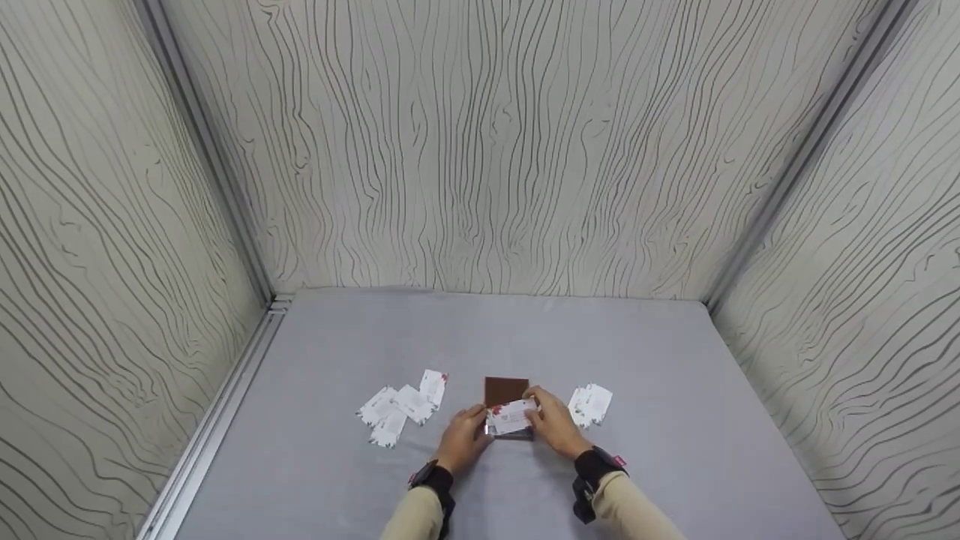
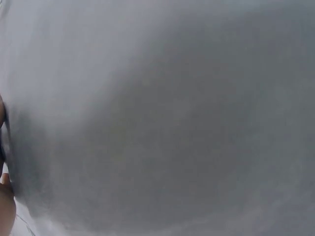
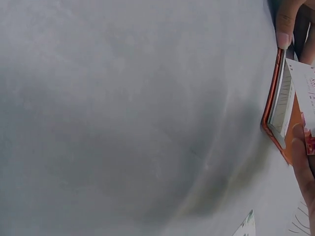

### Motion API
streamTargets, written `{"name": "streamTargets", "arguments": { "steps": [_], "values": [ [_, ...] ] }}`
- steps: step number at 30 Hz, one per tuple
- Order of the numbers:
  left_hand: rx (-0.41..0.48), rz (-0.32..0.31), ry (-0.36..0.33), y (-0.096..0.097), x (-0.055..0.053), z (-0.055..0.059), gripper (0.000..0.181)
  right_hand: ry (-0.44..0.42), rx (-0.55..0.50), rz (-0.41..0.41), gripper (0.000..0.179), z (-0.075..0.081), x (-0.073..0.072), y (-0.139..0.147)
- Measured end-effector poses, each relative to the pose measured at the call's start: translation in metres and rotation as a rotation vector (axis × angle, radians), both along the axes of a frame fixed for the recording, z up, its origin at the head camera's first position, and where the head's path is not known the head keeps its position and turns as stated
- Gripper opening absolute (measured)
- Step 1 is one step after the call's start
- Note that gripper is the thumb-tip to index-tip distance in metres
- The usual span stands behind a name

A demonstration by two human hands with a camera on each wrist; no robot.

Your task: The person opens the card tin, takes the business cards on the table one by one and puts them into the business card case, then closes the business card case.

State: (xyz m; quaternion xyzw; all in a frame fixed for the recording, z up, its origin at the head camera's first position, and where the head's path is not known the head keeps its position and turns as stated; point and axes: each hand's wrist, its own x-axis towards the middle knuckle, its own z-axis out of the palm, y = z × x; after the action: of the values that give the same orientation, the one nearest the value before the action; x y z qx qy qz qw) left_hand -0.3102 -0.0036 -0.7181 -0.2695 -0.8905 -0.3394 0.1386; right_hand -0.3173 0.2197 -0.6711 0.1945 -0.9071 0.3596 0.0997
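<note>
A brown card holder point(image 1: 506, 388) lies open on the grey table, with a clear sleeve along its near part. Over it is a white card point(image 1: 511, 418) with red flower print, tilted slightly. My right hand point(image 1: 556, 426) pinches this card at its right end. On the left side, my left hand point(image 1: 460, 441) grips the holder's edge. In the right wrist view, the left thumb point(image 3: 284, 37) presses the edge of the holder point(image 3: 269, 103), and a right finger point(image 3: 300, 157) touches the card point(image 3: 302, 86). Only bits of fingers point(image 2: 6, 209) show in the left wrist view.
Several white cards point(image 1: 388, 427) lie spread and overlapping to the left of the holder. A smaller group of overlapping cards point(image 1: 598, 403) lies to the right. Wood-patterned panels point(image 1: 480, 150) stand around the table point(image 1: 337, 337) at the back and sides.
</note>
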Motion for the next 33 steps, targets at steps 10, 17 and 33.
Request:
{"name": "streamTargets", "arguments": {
  "steps": [10, 17, 33],
  "values": [
    [0.021, -0.01, 0.037, 0.0, 0.0, -0.001, 0.044, 0.022, 0.057, -0.043, 0.021, -0.006, 0.002, -0.007],
    [0.023, -0.003, 0.011, 0.0, -0.002, -0.004, 0.044, 0.018, 0.046, -0.046, 0.02, -0.007, 0.001, -0.007],
    [0.004, 0.004, -0.014, 0.0, 0.0, -0.001, 0.047, 0.045, -0.01, -0.053, 0.019, -0.007, -0.003, -0.012]
  ]
}}
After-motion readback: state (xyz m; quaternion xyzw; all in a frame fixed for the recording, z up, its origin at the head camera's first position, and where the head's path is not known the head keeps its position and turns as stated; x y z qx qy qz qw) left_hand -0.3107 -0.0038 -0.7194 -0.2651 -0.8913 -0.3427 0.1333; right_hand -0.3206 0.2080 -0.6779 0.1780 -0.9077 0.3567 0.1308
